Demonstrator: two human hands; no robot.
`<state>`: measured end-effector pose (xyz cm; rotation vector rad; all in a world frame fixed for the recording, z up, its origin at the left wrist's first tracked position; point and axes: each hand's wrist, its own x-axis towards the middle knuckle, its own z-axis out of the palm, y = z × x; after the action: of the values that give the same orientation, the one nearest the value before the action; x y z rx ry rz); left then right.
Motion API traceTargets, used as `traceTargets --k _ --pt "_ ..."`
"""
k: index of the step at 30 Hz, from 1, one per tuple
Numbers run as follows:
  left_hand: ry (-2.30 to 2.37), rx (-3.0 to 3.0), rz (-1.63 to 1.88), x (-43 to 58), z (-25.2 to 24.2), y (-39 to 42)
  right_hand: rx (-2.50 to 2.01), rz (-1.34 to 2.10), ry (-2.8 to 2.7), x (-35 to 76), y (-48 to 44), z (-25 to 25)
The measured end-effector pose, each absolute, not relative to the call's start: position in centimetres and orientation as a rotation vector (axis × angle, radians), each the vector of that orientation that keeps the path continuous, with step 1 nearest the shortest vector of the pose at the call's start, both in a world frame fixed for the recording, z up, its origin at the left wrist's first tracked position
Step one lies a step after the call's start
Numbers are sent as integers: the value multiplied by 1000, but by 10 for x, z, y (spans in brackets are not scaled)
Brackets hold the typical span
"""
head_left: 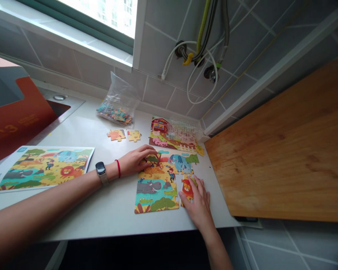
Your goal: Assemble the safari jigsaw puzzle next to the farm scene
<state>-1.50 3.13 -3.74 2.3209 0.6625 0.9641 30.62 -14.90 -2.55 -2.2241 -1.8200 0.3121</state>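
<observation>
A partly joined animal jigsaw (157,187) lies on the white counter (107,210), showing a hippo, an elephant and a crocodile. My left hand (136,159) rests on its top left corner, fingers curled down onto a piece there. My right hand (198,202) lies flat with fingers spread on a lion piece (187,187) at the jigsaw's right edge. Two loose pieces (124,135) sit further back. My left wrist wears a watch and a red band.
A printed reference picture (42,167) lies at the left. A plastic bag of pieces (116,108) and a farm jigsaw (171,138) sit by the tiled wall. An orange box (17,116) stands at the far left, a wooden board (284,150) at the right.
</observation>
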Motion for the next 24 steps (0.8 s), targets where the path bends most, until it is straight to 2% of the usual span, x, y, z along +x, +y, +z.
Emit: traceTargets --k 7,15,24 --pt "682 2308 920 -16 -35 30 -2213 243 -1798 307 -152 -29" --pt "676 2309 958 -15 -37 31 -2060 169 -1775 364 -175 -33" --pt "721 2235 969 -16 -34 35 -2142 11 -1659 382 -186 -43"
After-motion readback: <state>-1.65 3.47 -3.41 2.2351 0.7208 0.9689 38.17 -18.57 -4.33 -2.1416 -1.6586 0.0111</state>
